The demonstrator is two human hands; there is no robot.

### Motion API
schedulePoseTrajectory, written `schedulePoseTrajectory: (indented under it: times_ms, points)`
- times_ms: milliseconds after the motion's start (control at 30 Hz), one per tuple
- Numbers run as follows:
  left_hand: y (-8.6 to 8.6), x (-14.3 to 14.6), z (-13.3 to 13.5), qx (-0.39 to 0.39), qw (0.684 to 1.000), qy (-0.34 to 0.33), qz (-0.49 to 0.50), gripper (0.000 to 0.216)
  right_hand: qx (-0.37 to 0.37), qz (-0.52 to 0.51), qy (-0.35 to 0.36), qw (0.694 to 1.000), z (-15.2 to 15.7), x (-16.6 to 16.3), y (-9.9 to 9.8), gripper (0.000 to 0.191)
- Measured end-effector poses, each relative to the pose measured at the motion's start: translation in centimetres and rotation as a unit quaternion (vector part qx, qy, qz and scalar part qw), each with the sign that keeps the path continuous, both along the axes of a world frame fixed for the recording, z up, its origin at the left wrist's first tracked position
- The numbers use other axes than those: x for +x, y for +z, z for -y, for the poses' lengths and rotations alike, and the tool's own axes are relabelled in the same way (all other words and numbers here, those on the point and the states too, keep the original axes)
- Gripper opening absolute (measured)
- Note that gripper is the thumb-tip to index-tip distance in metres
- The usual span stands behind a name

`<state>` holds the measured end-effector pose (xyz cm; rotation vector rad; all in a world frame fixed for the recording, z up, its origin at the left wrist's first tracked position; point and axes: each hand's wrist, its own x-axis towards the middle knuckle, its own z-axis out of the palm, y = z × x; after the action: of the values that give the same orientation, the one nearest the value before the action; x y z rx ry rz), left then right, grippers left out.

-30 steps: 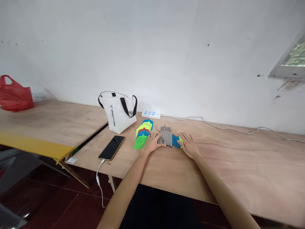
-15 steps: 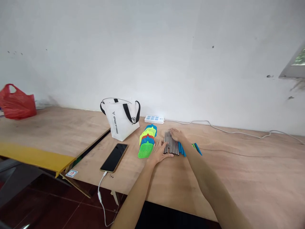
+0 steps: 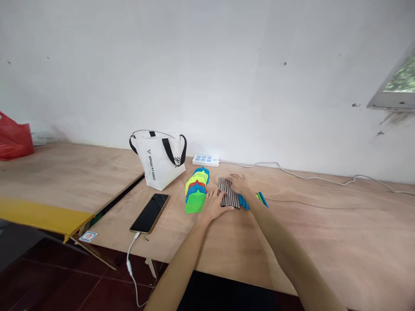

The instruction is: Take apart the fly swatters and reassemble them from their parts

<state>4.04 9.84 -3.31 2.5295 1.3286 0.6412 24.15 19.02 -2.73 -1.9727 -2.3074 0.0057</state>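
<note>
Left hand [image 3: 213, 207] spread, fingers along left side of metal rods [image 3: 231, 196], thumb by near ends. Right hand [image 3: 240, 185] flat at far ends, fingers extended; from where I stand, pressure cannot be told. Just changed: right hand left blue tubes [image 3: 244, 202], so both hands now border rods. Rods lie between near and far edges of bench [image 3: 311, 246]; coloured mesh pieces [image 3: 195, 203] at left. Phone [image 3: 149, 213] near bench's left front corner.
</note>
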Motion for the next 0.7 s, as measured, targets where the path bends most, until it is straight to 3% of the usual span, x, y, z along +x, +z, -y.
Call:
schedulePoseTrajectory:
  times_ms: [133,300,700]
  points:
    - [0.0,-0.2,0.0,0.019,1.000,-0.013,0.005,0.058,0.003,-0.010,-0.025,1.000,-0.2,1.5,0.3,0.042]
    - [-0.1,-0.8,-0.6,0.014,0.999,-0.044,0.009,0.055,-0.024,-0.018,0.010,1.000,-0.3,3.4,0.3,0.035]
    - [-0.1,-1.3,-0.7,0.006,0.998,-0.058,0.037,0.048,-0.029,0.004,0.009,1.000,-1.2,3.1,0.5,0.045]
